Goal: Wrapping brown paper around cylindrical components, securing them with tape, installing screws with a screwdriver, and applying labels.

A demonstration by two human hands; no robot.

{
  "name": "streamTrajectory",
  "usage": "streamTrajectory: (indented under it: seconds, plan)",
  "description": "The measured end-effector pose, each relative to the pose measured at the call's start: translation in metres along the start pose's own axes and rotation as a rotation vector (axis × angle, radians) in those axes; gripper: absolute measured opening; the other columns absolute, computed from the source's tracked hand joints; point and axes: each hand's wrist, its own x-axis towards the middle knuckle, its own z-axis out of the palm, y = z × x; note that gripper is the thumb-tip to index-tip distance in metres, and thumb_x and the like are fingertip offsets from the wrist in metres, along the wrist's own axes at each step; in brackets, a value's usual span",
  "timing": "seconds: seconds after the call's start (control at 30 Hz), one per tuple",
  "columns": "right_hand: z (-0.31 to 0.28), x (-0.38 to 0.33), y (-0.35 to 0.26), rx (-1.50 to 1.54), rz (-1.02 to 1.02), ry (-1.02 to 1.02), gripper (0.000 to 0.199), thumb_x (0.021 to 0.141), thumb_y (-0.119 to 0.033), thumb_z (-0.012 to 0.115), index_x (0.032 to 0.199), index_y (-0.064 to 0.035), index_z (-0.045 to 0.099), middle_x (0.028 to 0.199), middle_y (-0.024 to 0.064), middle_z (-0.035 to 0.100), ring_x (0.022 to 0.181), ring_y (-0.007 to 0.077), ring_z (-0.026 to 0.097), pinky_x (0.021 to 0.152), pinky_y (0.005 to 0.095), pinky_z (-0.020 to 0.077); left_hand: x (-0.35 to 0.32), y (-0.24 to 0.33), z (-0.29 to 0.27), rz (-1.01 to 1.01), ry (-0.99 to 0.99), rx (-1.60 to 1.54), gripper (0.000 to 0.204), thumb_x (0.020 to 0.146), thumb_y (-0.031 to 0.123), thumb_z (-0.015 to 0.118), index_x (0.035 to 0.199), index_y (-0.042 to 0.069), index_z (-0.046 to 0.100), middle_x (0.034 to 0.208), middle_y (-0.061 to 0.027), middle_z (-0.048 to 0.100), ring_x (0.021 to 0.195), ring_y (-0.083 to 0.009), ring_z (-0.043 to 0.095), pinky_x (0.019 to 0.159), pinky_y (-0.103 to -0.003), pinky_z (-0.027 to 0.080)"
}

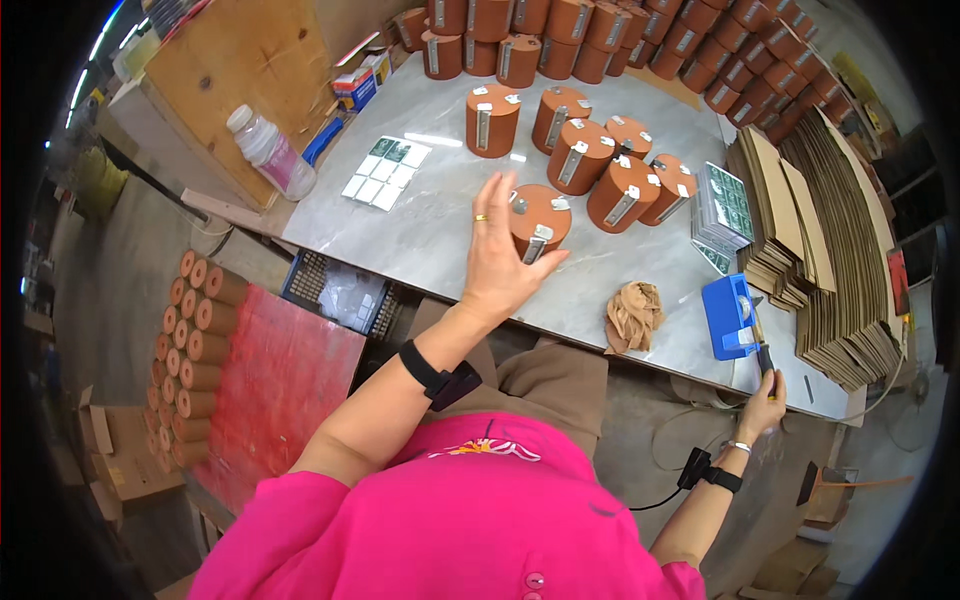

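The grey marble-look table is filling the view, and stacks of flattened cardboard are piling up along its right side. Brown cylinders with metal clips are clustering in the middle. The nearest brown cylinder is sitting at the near edge of that group — the left hand is hovering right over it, fingers spread open, thumb just beside its clip, gripping nothing. Well apart, at the table's near right corner, the right hand is closing around the dark handle of a tool — just below the blue tape dispenser. A crumpled tan cloth is lying between the two hands.
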Motion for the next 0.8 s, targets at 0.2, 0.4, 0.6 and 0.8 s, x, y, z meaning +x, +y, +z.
streamTrajectory:
  seconds: [0.2, 0.4, 0.6, 0.8]
  plan:
    - [-0.008, -0.013, -0.034, -0.275, -0.071, -0.194, 0.034, 0.093, -0.02, 0.068, 0.118, 0.0032, 0.068, 0.113, 0.02, 0.071, 0.101, 0.0335, 0.067, 0.09, 0.0373, 0.0501, 0.004, -0.027, -0.002, -0.291, -0.261, -0.278, 0.095, 0.07, 0.016, 0.09, 0.145, 0.008, 0.032, 0.134, -0.018, 0.056, 0.119, -0.0283, 0.06, 0.101, -0.041, 0.049]
    - [0.004, -0.07, -0.201, 0.199, -0.463, -0.333, 0.041, 0.088, -0.014, 0.071, 0.125, 0.0001, 0.061, 0.124, 0.0202, 0.063, 0.117, 0.0369, 0.056, 0.105, 0.0423, 0.0393, 0.023, -0.014, -0.014, -1.241, -0.071, -1.437, 0.07, 0.087, 0.056, 0.07, 0.135, 0.01, 0.049, 0.128, -0.013, 0.059, 0.119, -0.0282, 0.058, 0.103, -0.047, 0.047]
    - [0.083, -0.127, -0.239, -0.048, -0.808, -0.525, 0.034, 0.085, -0.007, 0.07, 0.119, -0.0032, 0.065, 0.121, 0.016, 0.064, 0.116, 0.0382, 0.054, 0.101, 0.0395, 0.0414, 0.015, -0.003, -0.032, -1.367, -0.118, -1.576, 0.067, 0.092, 0.066, 0.055, 0.135, 0.015, 0.05, 0.137, -0.0127, 0.053, 0.125, -0.0311, 0.053, 0.103, -0.053, 0.047]
    - [0.077, -0.125, -0.318, 0.704, -0.569, -0.575, 0.027, 0.083, -0.004, 0.071, 0.11, -0.0033, 0.069, 0.111, 0.0142, 0.067, 0.104, 0.0357, 0.061, 0.095, 0.0444, 0.0452, 0.009, 0.012, -0.041, -1.423, -0.046, -1.739, 0.062, 0.096, 0.061, 0.052, 0.136, 0.014, 0.05, 0.136, -0.0131, 0.053, 0.125, -0.0304, 0.053, 0.103, -0.052, 0.047]
